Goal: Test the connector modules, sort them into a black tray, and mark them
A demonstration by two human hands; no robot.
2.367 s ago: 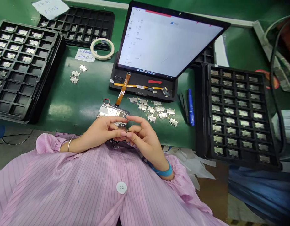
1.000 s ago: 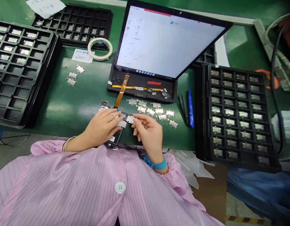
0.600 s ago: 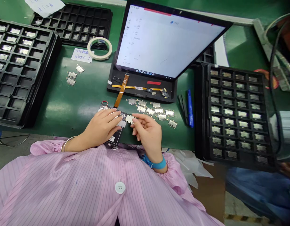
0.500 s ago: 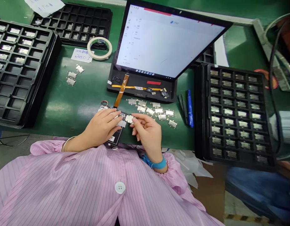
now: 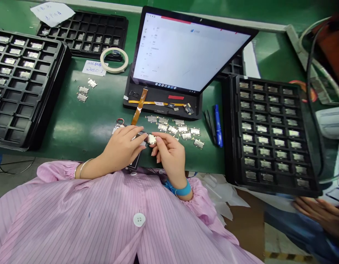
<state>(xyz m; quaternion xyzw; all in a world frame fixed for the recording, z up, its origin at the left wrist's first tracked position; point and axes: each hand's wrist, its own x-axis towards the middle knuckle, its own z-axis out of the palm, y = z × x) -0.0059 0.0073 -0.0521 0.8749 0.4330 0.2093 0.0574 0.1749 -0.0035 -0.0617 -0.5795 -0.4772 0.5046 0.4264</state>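
Observation:
A dark circuit board (image 5: 133,161) lies at the near edge of the green table (image 5: 84,121), joined by an orange flex ribbon (image 5: 138,106) to the open tablet (image 5: 186,51) behind it. My left hand (image 5: 122,150) rests on the board, fingers pressing it down. My right hand (image 5: 169,156) pinches a small silver metal part (image 5: 151,138) against the board's right edge, thumb and forefinger closed on it. Several loose metal parts (image 5: 177,129) lie scattered just beyond my right hand.
Black compartment trays with metal parts stand at the left (image 5: 23,77), back left (image 5: 87,31) and right (image 5: 268,128). A tape roll (image 5: 114,60), paper notes (image 5: 95,68), three stray parts (image 5: 83,91), tweezers and a blue pen (image 5: 217,124) lie about. Another person's hand (image 5: 320,216) shows at lower right.
My hands went from held together above the board to down on it; the right hand now pinches a silver part at the board's edge. Another person's hand has come in at lower right.

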